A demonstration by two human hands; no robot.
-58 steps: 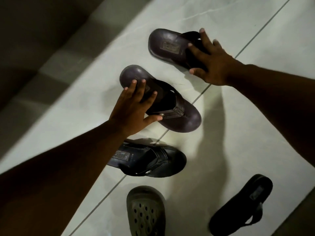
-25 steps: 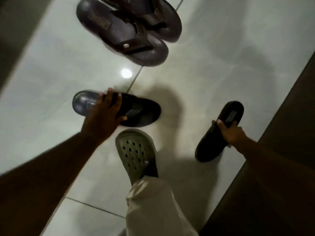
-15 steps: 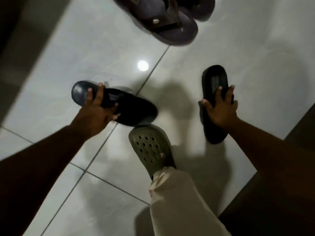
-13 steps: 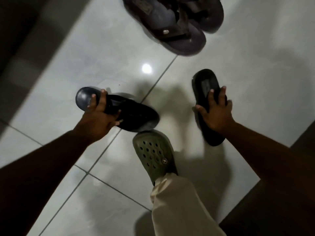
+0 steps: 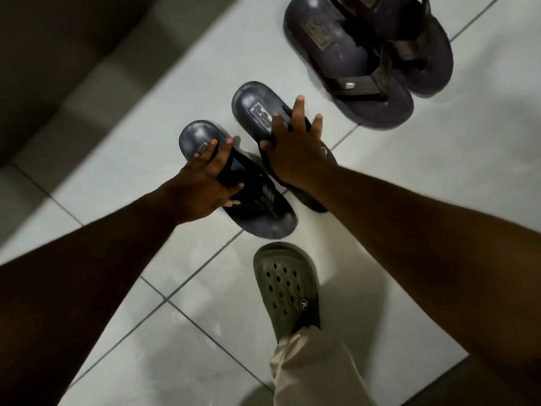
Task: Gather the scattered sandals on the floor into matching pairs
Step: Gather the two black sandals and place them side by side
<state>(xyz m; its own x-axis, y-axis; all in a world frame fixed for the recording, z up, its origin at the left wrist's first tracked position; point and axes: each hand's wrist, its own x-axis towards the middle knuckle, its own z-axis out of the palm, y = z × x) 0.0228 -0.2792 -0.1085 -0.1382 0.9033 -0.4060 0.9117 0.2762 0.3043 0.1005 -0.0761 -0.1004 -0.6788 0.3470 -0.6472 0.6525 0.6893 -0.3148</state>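
Observation:
Two black sandals lie side by side on the white tiled floor. My left hand [image 5: 205, 183] grips the left black sandal [image 5: 263, 212] across its strap. On the right black sandal [image 5: 253, 109], my right hand [image 5: 292, 148] presses down with fingers spread over the strap, hiding the front half. Both heels point away from me and to the left. Beyond them, at the top right, two dark purple-brown sandals sit together as a pair, the nearer one [image 5: 345, 54] beside the farther one [image 5: 421, 51], which is partly cut off by the frame.
My own foot in an olive perforated clog [image 5: 288, 288] with a beige trouser leg [image 5: 316, 373] stands just below the black sandals. A dark shadowed strip [image 5: 58, 54] runs along the upper left. A dark edge [image 5: 497, 388] borders the tiles at the lower right.
My right hand has slid its black sandal left, up against the one under my left hand. The left sandal has turned to lie parallel with it. The view has shifted upward.

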